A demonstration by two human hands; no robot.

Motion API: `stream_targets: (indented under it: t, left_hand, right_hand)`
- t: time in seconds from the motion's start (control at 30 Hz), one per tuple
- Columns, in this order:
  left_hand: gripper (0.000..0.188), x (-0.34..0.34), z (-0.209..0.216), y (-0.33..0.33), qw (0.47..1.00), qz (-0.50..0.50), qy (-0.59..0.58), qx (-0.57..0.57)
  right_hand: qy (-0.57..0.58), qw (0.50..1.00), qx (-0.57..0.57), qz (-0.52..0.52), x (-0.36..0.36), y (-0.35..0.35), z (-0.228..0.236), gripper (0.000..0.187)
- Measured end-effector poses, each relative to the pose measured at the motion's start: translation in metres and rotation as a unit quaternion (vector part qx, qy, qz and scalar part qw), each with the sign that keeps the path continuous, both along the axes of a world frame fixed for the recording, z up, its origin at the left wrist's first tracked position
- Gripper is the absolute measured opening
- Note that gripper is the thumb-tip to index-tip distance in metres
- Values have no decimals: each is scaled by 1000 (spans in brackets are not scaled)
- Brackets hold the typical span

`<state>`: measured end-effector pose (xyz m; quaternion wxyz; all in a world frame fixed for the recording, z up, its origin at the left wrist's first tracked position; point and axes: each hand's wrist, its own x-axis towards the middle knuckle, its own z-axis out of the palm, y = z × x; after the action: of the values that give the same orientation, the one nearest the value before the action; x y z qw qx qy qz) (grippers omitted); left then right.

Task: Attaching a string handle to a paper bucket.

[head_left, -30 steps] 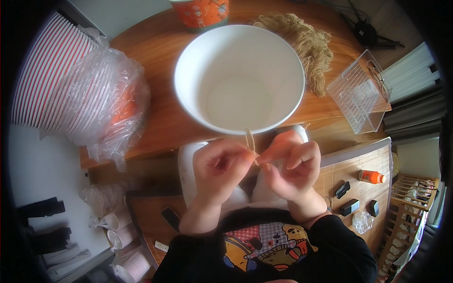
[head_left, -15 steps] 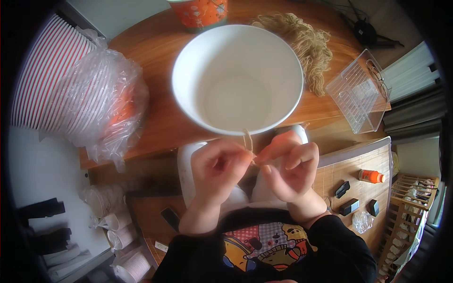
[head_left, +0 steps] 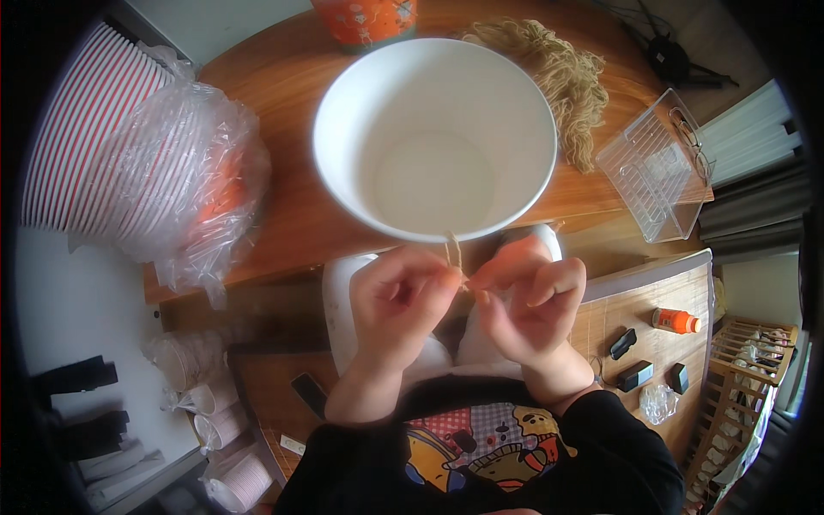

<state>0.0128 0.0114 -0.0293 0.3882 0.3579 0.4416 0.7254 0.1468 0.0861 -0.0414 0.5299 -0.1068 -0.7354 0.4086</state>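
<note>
So the thing being worked is a thin tan cord (head_left: 457, 249), dead centre of the frame, looped at the near rim of a big white bucket (head_left: 433, 94) in the upper middle. Left hand (head_left: 402, 296) has thumb and index pinched together on it; right hand (head_left: 532, 296) pinches it just beside, other fingers loosely curled. The actual contact is tiny, so can't tell if there's a knot in there.

Handling-wise, the cord looks super light, limp and a bit fuzzy: probably grippy rather than slippery, hard to break, might fray. Fingertips close to the loop's lower end seem the best hold. The bucket looks like light, fairly stiff card that'd dent if squeezed, so the rim's the spot to grab. Can't tell what's propping it up, tbh.
</note>
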Motion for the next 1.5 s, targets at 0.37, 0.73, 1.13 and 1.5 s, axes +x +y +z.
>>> stream_targets:
  t: [0.37, 0.73, 1.13, 1.5]
  left_hand:
    - [7, 5, 2, -1, 1000, 24, -6, -15]
    - [8, 0, -5, -3, 999, -1, -10, -31]
    - [15, -7, -20, -9, 993, -81, 69, -43]
    - [8, 2, -20, -4, 996, -75, 47, 5]
  right_hand:
    - [23, 1000, -15, -1, -1, -2, -4, 48]
    - [-59, 991, -100, 59, 3, -6, -3, 37]
    - [-118, 981, -116, 104, 12, -2, -13, 20]
    - [-85, 980, -146, 109, 12, -5, -20, 10]
